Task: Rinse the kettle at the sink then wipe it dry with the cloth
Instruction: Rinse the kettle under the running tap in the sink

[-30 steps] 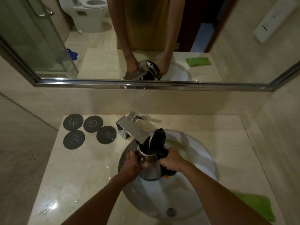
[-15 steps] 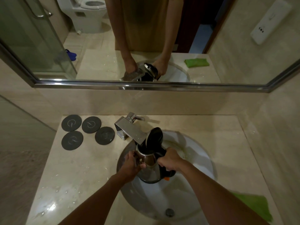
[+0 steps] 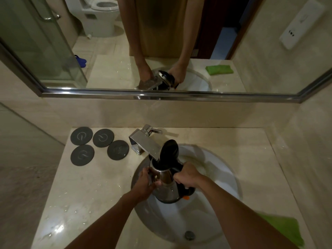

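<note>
Because its open mouth must catch water, the kettle (image 3: 166, 184) sits under the faucet (image 3: 146, 146): right hand (image 3: 187, 177) grasping the handle, left hand (image 3: 145, 183) seemingly steadying its side.

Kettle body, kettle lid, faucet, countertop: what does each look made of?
Kettle body: polished metal, probably stainless steel; it mirrors the hand beside it.
Kettle lid: glossy black, likely plastic.
Faucet: brushed or satin metal with flat, soft-sheen faces.
Countertop: beige polished stone or a stone-look surface, faintly veined, with glare and water drops.
</note>
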`<state>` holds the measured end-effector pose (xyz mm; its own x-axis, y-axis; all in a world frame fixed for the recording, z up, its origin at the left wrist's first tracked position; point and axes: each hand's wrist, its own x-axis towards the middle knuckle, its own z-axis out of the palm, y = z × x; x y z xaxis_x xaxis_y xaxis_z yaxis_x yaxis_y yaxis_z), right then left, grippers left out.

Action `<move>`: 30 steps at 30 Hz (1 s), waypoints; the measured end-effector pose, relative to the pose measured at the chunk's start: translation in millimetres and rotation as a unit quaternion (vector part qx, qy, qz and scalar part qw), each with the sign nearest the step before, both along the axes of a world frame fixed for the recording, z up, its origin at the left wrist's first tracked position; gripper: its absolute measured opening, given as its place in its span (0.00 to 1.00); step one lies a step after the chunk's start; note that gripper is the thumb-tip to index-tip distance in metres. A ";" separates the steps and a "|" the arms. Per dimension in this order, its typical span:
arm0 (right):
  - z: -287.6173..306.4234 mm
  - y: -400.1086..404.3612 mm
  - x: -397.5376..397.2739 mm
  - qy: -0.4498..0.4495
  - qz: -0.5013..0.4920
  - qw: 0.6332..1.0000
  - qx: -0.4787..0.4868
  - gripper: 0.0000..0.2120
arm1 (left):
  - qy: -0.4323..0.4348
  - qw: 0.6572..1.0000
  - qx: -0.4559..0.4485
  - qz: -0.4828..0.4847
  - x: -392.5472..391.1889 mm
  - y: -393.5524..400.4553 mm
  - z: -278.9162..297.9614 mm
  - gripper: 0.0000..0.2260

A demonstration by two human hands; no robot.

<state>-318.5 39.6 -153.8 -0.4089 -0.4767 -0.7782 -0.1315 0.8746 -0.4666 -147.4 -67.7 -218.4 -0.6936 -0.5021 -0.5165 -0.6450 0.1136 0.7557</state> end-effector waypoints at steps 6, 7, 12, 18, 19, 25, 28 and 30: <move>1.3 -1.8 -0.3 0.011 0.000 1.000 0.006 0.10 | -0.001 1.000 0.004 -0.004 2.3 -0.2 1.3 0.28; 1.5 -1.7 -0.3 0.011 0.002 1.000 0.007 0.10 | -0.005 1.000 0.005 -0.004 2.3 -0.9 1.5 0.29; 2.7 -0.7 -1.1 0.009 0.014 1.000 0.006 0.13 | 0.000 1.000 -0.002 -0.002 -0.3 1.0 2.6 0.24; 7.7 -1.0 1.2 0.010 0.022 1.000 0.014 0.08 | 0.002 1.000 0.014 0.000 0.8 3.1 5.1 0.25; 8.2 -0.8 1.7 0.012 0.022 1.000 0.014 0.08 | -0.001 1.000 0.015 0.000 1.1 3.4 6.7 0.26; 12.3 -2.5 2.1 0.019 0.031 0.999 0.012 0.05 | 0.010 1.000 0.014 -0.003 2.1 4.4 12.0 0.27; 13.2 -3.3 2.7 0.024 0.035 0.999 0.016 0.06 | 0.016 1.000 0.006 -0.005 2.8 5.3 14.9 0.27; 14.0 -4.5 3.4 0.029 0.035 0.999 0.017 0.06 | 0.021 1.000 0.006 -0.001 2.1 6.2 18.2 0.25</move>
